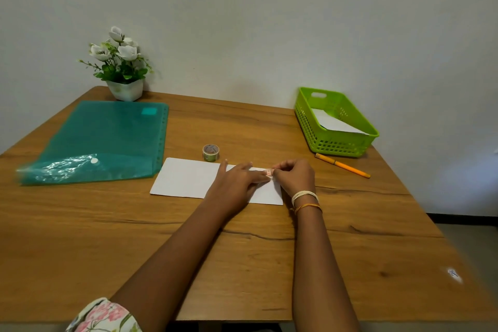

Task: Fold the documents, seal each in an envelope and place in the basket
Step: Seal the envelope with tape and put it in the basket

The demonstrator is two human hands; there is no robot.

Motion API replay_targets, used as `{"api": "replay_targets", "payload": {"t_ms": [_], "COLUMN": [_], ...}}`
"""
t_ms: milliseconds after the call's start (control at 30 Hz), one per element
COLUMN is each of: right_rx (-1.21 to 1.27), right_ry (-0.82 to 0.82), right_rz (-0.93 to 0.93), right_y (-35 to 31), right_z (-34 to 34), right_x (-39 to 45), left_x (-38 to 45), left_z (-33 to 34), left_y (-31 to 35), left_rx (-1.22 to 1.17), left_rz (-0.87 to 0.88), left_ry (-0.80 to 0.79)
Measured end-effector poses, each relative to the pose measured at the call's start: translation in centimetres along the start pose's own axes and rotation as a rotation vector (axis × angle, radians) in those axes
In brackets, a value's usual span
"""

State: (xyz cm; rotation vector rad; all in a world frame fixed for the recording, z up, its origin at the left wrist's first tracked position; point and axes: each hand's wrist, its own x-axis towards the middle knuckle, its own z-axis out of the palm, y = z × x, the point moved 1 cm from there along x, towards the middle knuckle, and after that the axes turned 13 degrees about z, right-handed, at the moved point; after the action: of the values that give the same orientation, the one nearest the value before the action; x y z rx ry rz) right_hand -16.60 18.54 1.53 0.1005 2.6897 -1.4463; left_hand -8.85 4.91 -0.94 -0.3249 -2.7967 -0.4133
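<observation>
1. We saw the white envelope (186, 179) flat at the middle of the wooden table (242, 250).
2. The left hand (238, 179) lay on it, fingers straight, pressing toward 3 o'clock.
3. The right hand (295, 174), fingers curled, pinched a small patterned tape piece (269, 172) at the envelope's upper edge.
4. The tape roll (210, 152) stood just beyond, at 12 o'clock.
5. The green basket (318, 140), at 2 o'clock, held white paper (334, 122); an orange pen (343, 166) lay beside it.
6. A teal folder (102, 140) lay at 10 o'clock.

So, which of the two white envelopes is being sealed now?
The white envelope flat on the wooden table, under both hands; the other lies in the green plastic basket.
</observation>
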Motion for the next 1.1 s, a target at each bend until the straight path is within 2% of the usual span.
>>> {"api": "replay_targets", "payload": {"t_ms": [267, 367, 433, 533, 600, 833, 1000, 1100], "right_rx": [-0.126, -0.097, -0.032, -0.006, -0.100, -0.624, -0.685, -0.751], "right_ry": [0.099, 0.114, 0.120, 0.044, 0.016, 0.166, 0.178, 0.120], "right_rz": [0.046, 0.083, 0.049, -0.035, -0.104, -0.191, -0.266, -0.314], "right_y": [-0.1, -0.2, 0.1, 0.6, 0.9, 2.2, 3.2, 3.1], "right_z": [0.8, 0.7, 0.8, 1.1, 1.3, 0.7, 1.0, 0.8], "right_x": [0.4, 0.5, 0.3, -0.3, -0.7, -3.3, -5.0, -5.6], "left_x": [0.0, 0.1, 0.2, 0.2, 0.1, 0.2, -0.2, -0.2], "left_z": [-0.2, 0.0, 0.2, 0.1, -0.1, -0.6, -0.3, -0.5], "left_y": [0.0, -0.2, -0.5, -0.7, -0.4, 0.1, 0.2, 0.3], "left_rx": [-0.069, -0.084, -0.082, -0.059, -0.059, -0.002, 0.057, 0.069], "left_rz": [-0.011, -0.023, -0.041, -0.068, -0.077, -0.060, -0.049, -0.047], "left_ry": [0.025, 0.022, 0.022, 0.016, 0.014, -0.070, -0.127, -0.139]}}
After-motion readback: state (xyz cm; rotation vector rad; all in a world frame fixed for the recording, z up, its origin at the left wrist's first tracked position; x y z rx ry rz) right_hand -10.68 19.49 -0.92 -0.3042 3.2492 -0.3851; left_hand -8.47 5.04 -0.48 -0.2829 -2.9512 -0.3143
